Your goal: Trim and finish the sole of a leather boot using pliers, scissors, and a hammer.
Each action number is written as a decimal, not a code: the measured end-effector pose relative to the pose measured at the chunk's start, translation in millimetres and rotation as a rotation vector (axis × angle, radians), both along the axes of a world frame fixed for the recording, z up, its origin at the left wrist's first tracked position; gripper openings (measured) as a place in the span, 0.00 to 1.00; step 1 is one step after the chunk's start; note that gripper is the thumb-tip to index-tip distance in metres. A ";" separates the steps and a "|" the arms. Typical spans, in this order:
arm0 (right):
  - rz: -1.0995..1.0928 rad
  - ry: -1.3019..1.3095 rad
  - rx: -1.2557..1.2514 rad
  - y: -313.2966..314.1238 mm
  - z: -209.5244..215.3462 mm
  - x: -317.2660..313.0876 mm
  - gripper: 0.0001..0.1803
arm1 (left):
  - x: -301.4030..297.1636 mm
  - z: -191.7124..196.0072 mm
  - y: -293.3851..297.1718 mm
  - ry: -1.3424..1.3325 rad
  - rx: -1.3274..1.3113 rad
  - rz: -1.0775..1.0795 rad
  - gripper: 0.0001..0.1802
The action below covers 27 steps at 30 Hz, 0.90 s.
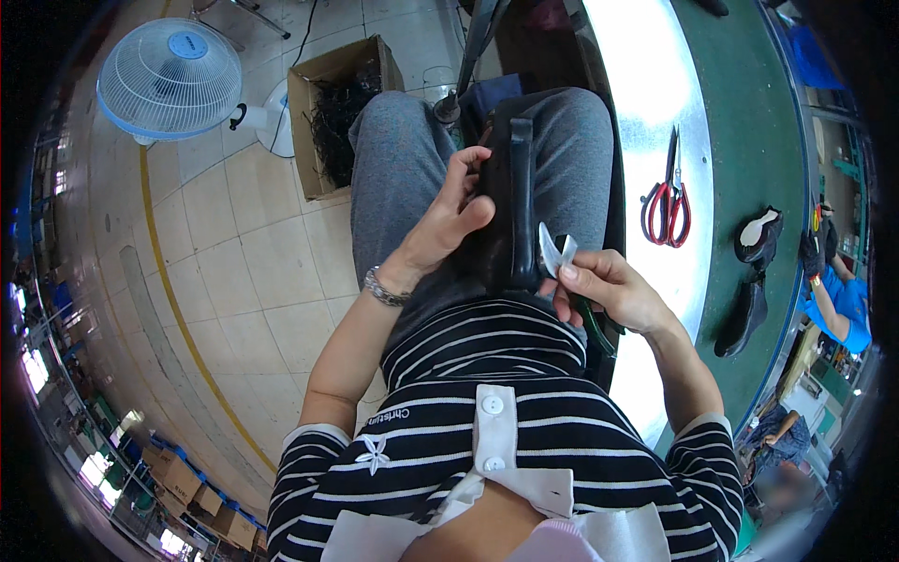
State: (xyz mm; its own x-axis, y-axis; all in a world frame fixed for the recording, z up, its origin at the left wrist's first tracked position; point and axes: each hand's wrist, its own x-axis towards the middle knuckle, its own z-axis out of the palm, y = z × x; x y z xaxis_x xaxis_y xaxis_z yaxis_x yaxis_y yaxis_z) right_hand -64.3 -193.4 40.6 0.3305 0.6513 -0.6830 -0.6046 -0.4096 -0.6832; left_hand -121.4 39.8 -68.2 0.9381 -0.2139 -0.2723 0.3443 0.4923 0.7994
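Note:
Across my lap lies a black shoe (503, 201), its dark sole edge turned up. My left hand (451, 211) steadies it from the left, forefinger and thumb curled against its side, while the other fingers are partly hidden. In my right hand (606, 288) is a pair of pruning shears with silver curved blades (551, 251) and green handles (594, 328). The blades point up and left, parted, close to the shoe's right side near its lower end. I cannot tell whether they touch it.
Red-handled scissors (667, 201) lie on the shiny metal bench (646, 94) at my right. Black shoes (742, 318) stand on the green belt (730, 159) beyond. Ahead left are a carton of black scraps (309, 140) and a fan (170, 80). A co-worker in blue (847, 309) is far right.

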 end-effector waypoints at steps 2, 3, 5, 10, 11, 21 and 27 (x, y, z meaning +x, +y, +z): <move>0.138 -0.020 -0.006 -1.3 -1.6 -0.4 0.25 | 8.3 15.8 -15.2 -0.019 0.091 0.108 0.48; 0.185 -0.043 -0.050 1.0 2.5 -0.9 0.28 | 7.7 20.3 -21.4 0.019 0.131 0.141 0.47; 0.260 -0.035 -0.087 0.2 7.2 3.1 0.29 | 7.3 25.4 -29.1 0.017 0.214 0.191 0.42; 0.543 -0.292 -0.220 18.9 26.8 21.3 0.35 | 11.5 36.6 -29.2 -0.024 0.278 0.288 0.40; 0.611 -0.399 -0.231 21.9 32.2 24.5 0.37 | 12.0 34.9 -28.2 -0.053 0.272 0.350 0.38; 0.420 -0.439 -0.267 15.4 7.9 44.4 0.28 | 6.9 -29.1 -25.9 -0.015 0.023 0.233 0.42; 0.077 -1.283 -0.643 -29.7 -57.3 121.3 0.14 | -1.4 -45.7 -16.5 0.331 -0.087 0.020 0.45</move>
